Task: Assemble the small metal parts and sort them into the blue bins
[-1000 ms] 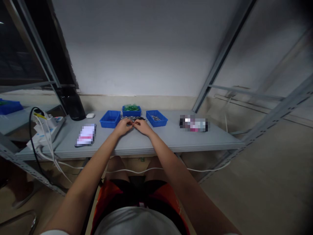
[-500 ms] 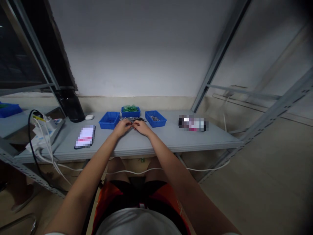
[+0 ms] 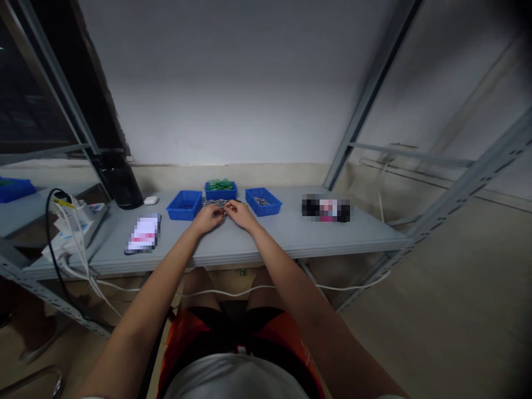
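Left hand (image 3: 209,218) and right hand (image 3: 241,214), fingers curled nearly closed (anything pinched is too small to tell), work close together beside loose metal pieces (image 3: 213,203) on the desk (image 3: 233,241), apparently mid-handling, which calls for steady fingertips.

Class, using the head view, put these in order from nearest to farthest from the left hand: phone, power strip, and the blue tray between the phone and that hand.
From the left hand:
1. Blue tray: just left of the hand.
2. Phone: farther left, lying on the table.
3. Power strip: left of the phone, with cables plugged in.
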`<move>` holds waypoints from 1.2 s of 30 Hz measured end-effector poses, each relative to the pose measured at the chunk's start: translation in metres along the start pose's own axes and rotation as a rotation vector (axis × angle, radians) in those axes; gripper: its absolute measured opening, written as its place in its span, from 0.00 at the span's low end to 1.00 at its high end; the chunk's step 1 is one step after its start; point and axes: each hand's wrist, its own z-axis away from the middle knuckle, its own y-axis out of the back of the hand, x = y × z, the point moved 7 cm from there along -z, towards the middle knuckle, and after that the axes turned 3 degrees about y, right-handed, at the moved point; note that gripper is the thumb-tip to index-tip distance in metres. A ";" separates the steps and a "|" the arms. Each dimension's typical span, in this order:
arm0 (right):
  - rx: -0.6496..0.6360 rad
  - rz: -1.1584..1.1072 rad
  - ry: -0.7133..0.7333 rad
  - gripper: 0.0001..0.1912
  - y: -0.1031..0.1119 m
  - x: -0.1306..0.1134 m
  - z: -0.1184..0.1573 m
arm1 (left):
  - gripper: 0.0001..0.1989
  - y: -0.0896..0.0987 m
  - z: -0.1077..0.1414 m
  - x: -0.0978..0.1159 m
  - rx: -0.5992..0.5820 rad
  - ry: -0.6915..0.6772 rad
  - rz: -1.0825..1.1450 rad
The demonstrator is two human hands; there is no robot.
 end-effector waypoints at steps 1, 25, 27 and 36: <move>0.017 0.003 -0.009 0.07 0.001 0.000 0.000 | 0.07 0.001 0.000 0.000 0.010 0.006 0.006; 0.011 0.043 -0.078 0.09 0.001 0.011 0.000 | 0.11 0.016 0.000 -0.002 0.173 0.054 -0.017; 0.007 0.047 -0.081 0.08 0.001 0.011 0.000 | 0.11 0.015 0.000 -0.002 0.165 0.045 -0.013; 0.003 0.070 -0.084 0.07 0.002 0.009 0.001 | 0.12 0.013 0.000 -0.003 0.159 0.045 0.017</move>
